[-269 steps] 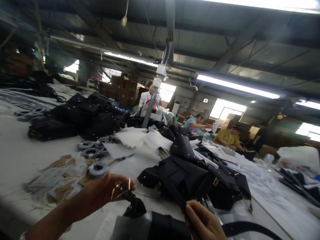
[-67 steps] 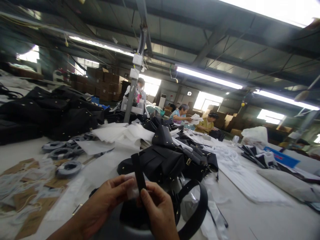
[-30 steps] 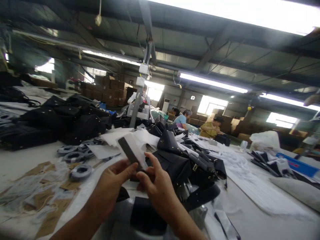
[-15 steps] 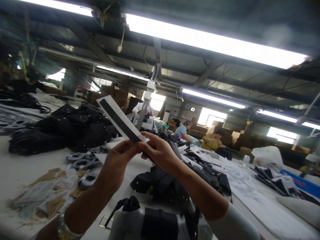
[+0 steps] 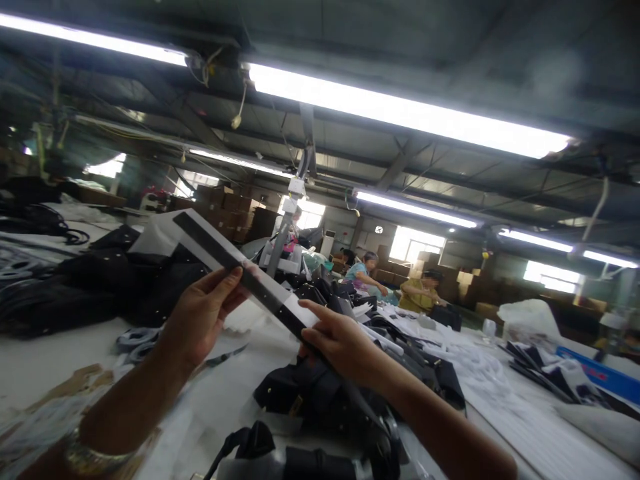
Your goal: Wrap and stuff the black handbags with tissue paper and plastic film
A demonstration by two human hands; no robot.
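A flat dark strap [image 5: 265, 297] slants across the middle of the view, raised above the table. White paper [image 5: 163, 233] lies along its back and juts out past its upper left end. My left hand [image 5: 193, 320], with a bracelet at the wrist, pinches strap and paper between thumb and fingers. Lower down, my right hand [image 5: 345, 340] grips the strap's other part, its index finger stretched over the paper. Beneath my hands are black bags [image 5: 285, 387] with small metal studs. A black item [image 5: 305, 463] partly covered in pale wrapping lies nearest me.
Black bags [image 5: 100, 287] are heaped on the left of the white table [image 5: 235, 380], near coiled grey straps [image 5: 133, 340] and brown and clear scraps [image 5: 75, 390]. A blue crate [image 5: 600, 367] stands at the right. Other people work farther back. A post [image 5: 280, 247] rises ahead.
My hands have moved apart along the strap, the left one down and leftward, the right slightly rightward and down. More of the strap shows between them. The camera view has shifted too.
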